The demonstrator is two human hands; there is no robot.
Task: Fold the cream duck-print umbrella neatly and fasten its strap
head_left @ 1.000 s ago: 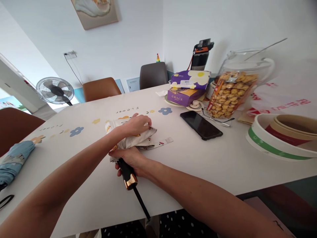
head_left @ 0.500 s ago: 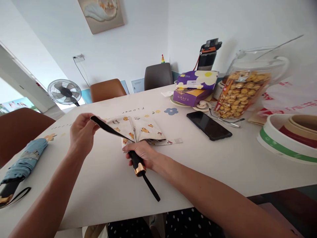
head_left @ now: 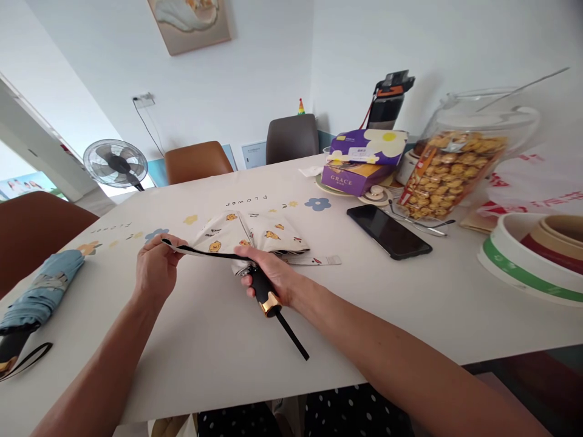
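A cream folding umbrella [head_left: 255, 233] printed with small yellow figures lies on the white table [head_left: 373, 303]. My right hand [head_left: 268, 273] is wrapped round its black handle with a gold ring, the black wrist strap trailing toward the table's front edge. My left hand [head_left: 155, 270] pinches the tip of one canopy flap and holds it stretched out to the left, so its dark underside shows. The umbrella's closing strap lies flat on the table to the right of the canopy.
A folded blue umbrella [head_left: 39, 297] lies at the left edge. A black phone [head_left: 388, 231], a purple box [head_left: 359, 164], a jar of snacks [head_left: 460, 167] and stacked bowls [head_left: 532, 258] stand to the right. Chairs and a fan [head_left: 116, 164] are behind the table.
My left hand left the bundled canopy, took one flap by its tip and drew it out to the left, then lowered it. The right hand kept hold of the handle.
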